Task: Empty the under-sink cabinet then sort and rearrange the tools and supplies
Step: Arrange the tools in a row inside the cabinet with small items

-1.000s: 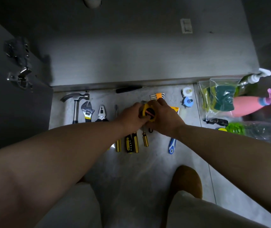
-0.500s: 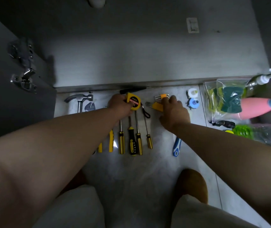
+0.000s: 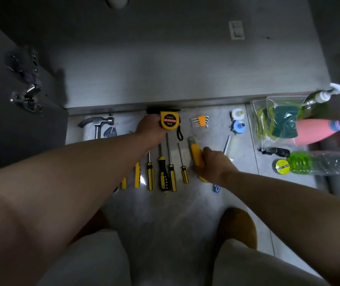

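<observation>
Tools lie in a row on the grey floor in front of the open cabinet (image 3: 165,69). My left hand (image 3: 150,129) grips a yellow tape measure (image 3: 170,120) near the cabinet's front edge, above several yellow-and-black screwdrivers (image 3: 165,172). My right hand (image 3: 212,164) is closed on a yellow utility knife (image 3: 195,153) just right of the screwdrivers. An orange-clipped hex key set (image 3: 201,121) lies behind the knife. A hammer (image 3: 98,122) and a wrench (image 3: 110,132) show at the far left, partly hidden by my left arm.
Right side holds a bag of sponges (image 3: 278,120), a pink spray bottle (image 3: 317,129), a green bottle (image 3: 317,163), a yellow tape roll (image 3: 282,166) and two small reels (image 3: 237,121). A blue-handled tool (image 3: 216,188) peeks under my right wrist. The open cabinet door (image 3: 20,96) stands left.
My left hand carried the tape measure from the middle up toward the cabinet edge. My right hand let go of it, dropped back from the hex keys and closed on the utility knife.
</observation>
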`<state>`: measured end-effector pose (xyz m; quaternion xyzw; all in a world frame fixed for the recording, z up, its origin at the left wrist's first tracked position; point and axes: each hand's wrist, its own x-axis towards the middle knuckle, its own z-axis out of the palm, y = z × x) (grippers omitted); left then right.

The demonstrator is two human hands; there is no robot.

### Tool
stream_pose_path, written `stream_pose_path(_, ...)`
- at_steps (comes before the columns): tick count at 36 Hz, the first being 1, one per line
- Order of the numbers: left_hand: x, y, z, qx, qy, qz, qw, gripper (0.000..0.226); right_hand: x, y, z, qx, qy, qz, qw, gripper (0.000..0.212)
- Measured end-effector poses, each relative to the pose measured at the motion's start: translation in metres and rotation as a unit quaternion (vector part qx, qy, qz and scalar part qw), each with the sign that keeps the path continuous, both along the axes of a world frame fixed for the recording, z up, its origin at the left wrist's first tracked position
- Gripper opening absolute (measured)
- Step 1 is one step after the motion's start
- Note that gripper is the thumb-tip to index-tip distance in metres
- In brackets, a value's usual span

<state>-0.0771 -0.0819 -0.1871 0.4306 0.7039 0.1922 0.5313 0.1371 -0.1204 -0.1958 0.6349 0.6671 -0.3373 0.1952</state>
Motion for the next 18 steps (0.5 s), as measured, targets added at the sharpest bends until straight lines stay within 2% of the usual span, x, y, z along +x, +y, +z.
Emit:
stream_pose_path(7,-0.002,-0.001,0.004,0.023,0.012,-0.01,1.0,0.031,-0.018,-0.02,-0.01,-0.043,-0.006,-0.054,0.998,0.055)
stream_pose_path(11,-0.009,-0.003,-0.002,0.038,0.088,-0.055,0.994,0.034,-0.018,-0.012,-0.009,-0.056,-0.007,-0.065,0.996,0.06)
stream_pose_path(15,-0.02,-0.002,-0.011,0.045,0.192,-0.088,0.976,0.038,-0.022,0.003,-0.004,0.051,0.03,-0.061,0.996,0.056)
stream_pose_path(18,-0.027,-0.001,-0.014,0.04,0.204,-0.082,0.975,0.054,-0.03,0.021,-0.002,0.123,0.103,-0.033,0.987,0.042)
